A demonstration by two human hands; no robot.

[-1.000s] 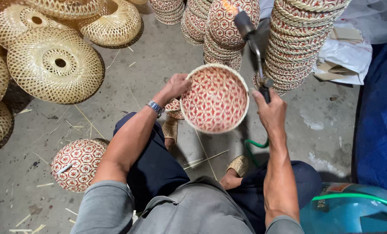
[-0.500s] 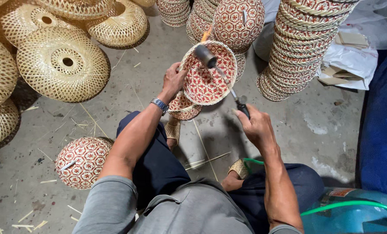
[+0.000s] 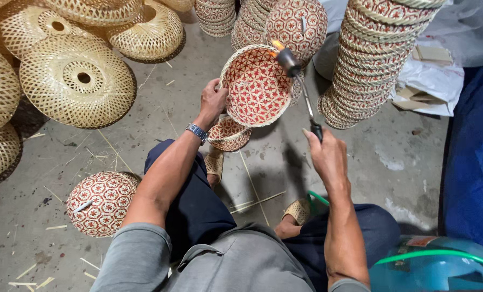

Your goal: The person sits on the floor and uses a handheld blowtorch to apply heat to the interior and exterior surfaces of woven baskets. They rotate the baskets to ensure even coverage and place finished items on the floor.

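Above the knees, the left hand now grips the tilted basket while the right hand, fingers wrapped, brings the torch flame to its rim.

Soft, even daylight-like light fills the sharp, wide-angle view, casting only faint shadows of the arms onto the grey concrete floor, while the small orange flame glows bright and the frame's edges bend slightly outward without visible blur.
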